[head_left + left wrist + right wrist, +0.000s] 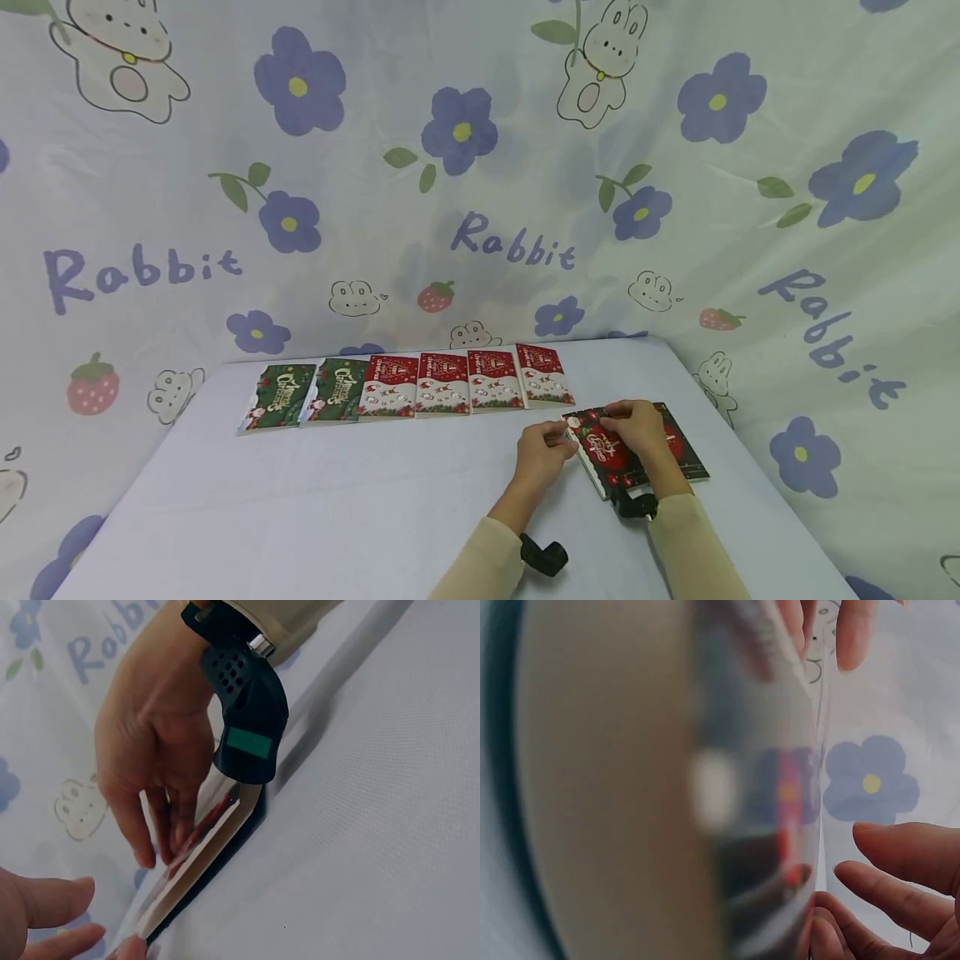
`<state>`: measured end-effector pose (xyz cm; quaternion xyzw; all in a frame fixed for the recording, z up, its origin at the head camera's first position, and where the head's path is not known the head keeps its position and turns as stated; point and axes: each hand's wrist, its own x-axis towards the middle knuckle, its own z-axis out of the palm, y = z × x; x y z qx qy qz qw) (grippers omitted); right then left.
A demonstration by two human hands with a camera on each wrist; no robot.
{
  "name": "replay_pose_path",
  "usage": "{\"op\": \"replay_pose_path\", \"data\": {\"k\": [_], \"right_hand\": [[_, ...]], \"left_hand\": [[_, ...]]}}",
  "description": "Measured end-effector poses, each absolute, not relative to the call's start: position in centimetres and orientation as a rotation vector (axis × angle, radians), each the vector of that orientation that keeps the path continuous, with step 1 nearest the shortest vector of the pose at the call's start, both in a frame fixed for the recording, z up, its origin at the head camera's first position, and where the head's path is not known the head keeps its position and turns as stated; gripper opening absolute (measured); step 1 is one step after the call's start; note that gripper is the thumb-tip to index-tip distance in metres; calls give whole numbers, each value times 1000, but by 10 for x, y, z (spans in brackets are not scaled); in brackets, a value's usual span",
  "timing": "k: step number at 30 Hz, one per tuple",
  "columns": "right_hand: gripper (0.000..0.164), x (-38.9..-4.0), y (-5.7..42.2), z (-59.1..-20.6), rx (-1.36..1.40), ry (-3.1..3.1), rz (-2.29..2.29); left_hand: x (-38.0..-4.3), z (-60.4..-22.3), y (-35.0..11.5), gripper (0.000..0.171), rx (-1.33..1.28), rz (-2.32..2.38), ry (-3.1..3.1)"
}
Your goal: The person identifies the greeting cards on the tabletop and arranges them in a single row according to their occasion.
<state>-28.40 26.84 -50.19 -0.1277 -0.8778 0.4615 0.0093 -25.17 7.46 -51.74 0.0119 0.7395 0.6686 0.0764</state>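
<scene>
Two dark notebooks with red Christmas covers lie side by side at the table's right: a left notebook (596, 450) and a partly hidden right notebook (678, 442). My right hand (637, 429) is over them, its fingers pointing down at the left notebook's cover; contact is hard to tell. My left hand (542, 454) is at that notebook's left edge, thumb and fingers apart, a fingertip at the corner in the left wrist view. The thick pale page edge (199, 862) shows there. In the right wrist view a blurred notebook side (615, 787) fills the left, beside my spread left fingers.
Along the back of the white table (300, 508) runs a row of notebooks: two green ones, such as the green notebook (281, 398), and several red-and-white ones, such as the red notebook (442, 383). A printed curtain (375, 250) hangs behind and at the sides.
</scene>
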Motion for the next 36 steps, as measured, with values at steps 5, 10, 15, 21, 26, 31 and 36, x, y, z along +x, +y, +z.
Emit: {"op": "replay_pose_path", "data": {"k": [5,10,15,21,26,31,36], "right_hand": [[33,-286,269,-503,-409,-2734,1462],[31,-287,269,-504,-376,-2734,1428],[29,-287,267,-505,-346,-2732,1419],[30,-285,265,-503,-333,-2733,1480],[30,-284,264,-500,-324,-2723,1497],[32,-284,265,-501,-300,-2680,1555],[31,-285,267,-501,-282,-2656,1594]], "left_hand": [[-253,-518,75,35,44,2014,2191],[-255,-519,76,32,36,2018,2179],[-256,-520,77,30,32,2054,2168],[-256,-522,78,33,61,2109,2220],[-258,-525,81,39,87,2200,2273],[-260,-528,83,43,63,2252,2292],[-261,-528,80,45,58,2256,2294]]}}
